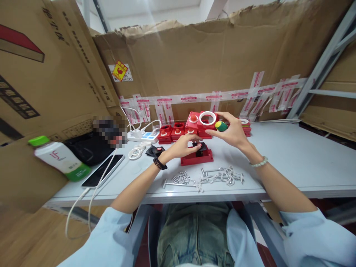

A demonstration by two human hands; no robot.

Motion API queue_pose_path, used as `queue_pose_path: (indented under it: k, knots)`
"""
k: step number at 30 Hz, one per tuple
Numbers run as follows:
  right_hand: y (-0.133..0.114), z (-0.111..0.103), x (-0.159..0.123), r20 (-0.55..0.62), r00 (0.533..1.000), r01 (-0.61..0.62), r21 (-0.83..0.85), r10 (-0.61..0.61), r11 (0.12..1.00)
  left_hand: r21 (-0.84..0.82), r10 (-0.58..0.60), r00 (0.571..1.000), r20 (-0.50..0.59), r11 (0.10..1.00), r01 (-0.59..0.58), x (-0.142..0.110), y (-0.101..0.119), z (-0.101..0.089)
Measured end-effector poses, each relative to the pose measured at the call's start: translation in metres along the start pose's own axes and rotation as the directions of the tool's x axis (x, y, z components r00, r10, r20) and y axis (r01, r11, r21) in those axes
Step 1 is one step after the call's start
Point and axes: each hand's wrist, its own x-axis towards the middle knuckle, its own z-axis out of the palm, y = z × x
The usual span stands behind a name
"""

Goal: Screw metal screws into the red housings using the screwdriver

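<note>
My left hand is closed, its fingertips on a small black part with a red spot. That part sits in or over an open red housing on the table. My right hand is raised to the right, with a yellow-and-green screwdriver handle in its grasp; no shaft shows. Its thumb and forefinger stretch toward a red box with a white ring; I cannot tell if they touch it. Beside that ring is a red box with an orange-red knob.
Silvery screws and T-shaped metal keys with white strings lie near the front edge. Several red boxes line the back. Leftward are a black part, white rings, a power strip, a phone and a bottle.
</note>
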Motion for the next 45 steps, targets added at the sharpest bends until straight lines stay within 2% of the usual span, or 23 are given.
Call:
queue_pose_path:
  k: [3, 6, 9, 11, 13, 16, 21, 24, 27, 32, 37, 39, 41, 45]
  knots:
    - [0.0, -0.001, 0.0, 0.003, 1.0, 0.002, 0.003, -0.002, 1.0, -0.007, -0.001, 1.0, -0.013, 1.0, 0.001, 0.0, 0.003, -0.003]
    - [0.0, -0.001, 0.0, 0.002, 1.0, -0.002, 0.017, 0.002, 1.0, 0.012, -0.011, 1.0, -0.026, 1.0, 0.012, -0.001, 0.009, -0.014]
    - [-0.001, -0.001, -0.001, -0.001, 1.0, -0.012, 0.026, 0.012, 1.0, 0.079, -0.051, 0.997, -0.063, 0.995, 0.056, -0.009, 0.01, -0.035]
    - [-0.001, -0.001, -0.001, 0.0, 1.0, -0.015, 0.03, 0.015, 0.999, 0.186, -0.098, 0.991, -0.088, 0.976, 0.113, -0.02, 0.005, -0.051]
    - [-0.001, -0.001, -0.001, -0.001, 1.0, -0.01, 0.028, 0.01, 1.0, 0.299, -0.177, 0.984, -0.018, 0.938, 0.174, -0.038, -0.003, -0.068]
    - [-0.001, 0.0, -0.001, -0.009, 1.0, -0.007, 0.008, 0.007, 1.0, 0.419, -0.359, 0.932, 0.056, 0.855, 0.304, -0.076, -0.016, -0.091]
    - [0.0, 0.0, -0.001, -0.002, 1.0, 0.006, -0.001, -0.006, 1.0, 0.474, -0.529, 0.848, -0.007, 0.746, 0.469, -0.136, -0.02, -0.111]
    - [0.0, 0.0, -0.001, -0.001, 1.0, 0.005, -0.005, -0.005, 1.0, 0.464, -0.593, 0.805, 0.01, 0.716, 0.522, -0.153, -0.019, -0.11]
    - [-0.001, 0.001, -0.001, 0.004, 1.0, -0.007, -0.003, 0.007, 1.0, 0.45, -0.607, 0.794, 0.018, 0.715, 0.536, -0.155, -0.021, -0.104]
    - [0.0, 0.001, -0.001, 0.003, 1.0, -0.001, -0.004, 0.001, 1.0, 0.451, -0.585, 0.811, 0.011, 0.727, 0.518, -0.151, -0.03, -0.102]
    - [-0.001, 0.0, -0.001, 0.0, 1.0, 0.003, 0.007, -0.003, 1.0, 0.434, -0.602, 0.799, 0.012, 0.723, 0.538, -0.151, -0.031, -0.107]
    - [-0.001, 0.0, -0.001, 0.002, 1.0, 0.001, 0.002, -0.001, 1.0, 0.401, -0.559, 0.829, -0.022, 0.755, 0.519, -0.146, -0.025, -0.108]
    - [-0.001, 0.0, -0.001, 0.001, 1.0, -0.001, -0.003, 0.001, 1.0, 0.352, -0.478, 0.877, -0.047, 0.814, 0.462, -0.133, -0.013, -0.106]
    - [0.001, -0.001, -0.001, -0.011, 1.0, -0.001, -0.004, 0.001, 1.0, 0.242, -0.24, 0.969, -0.052, 0.939, 0.246, -0.083, 0.015, -0.087]
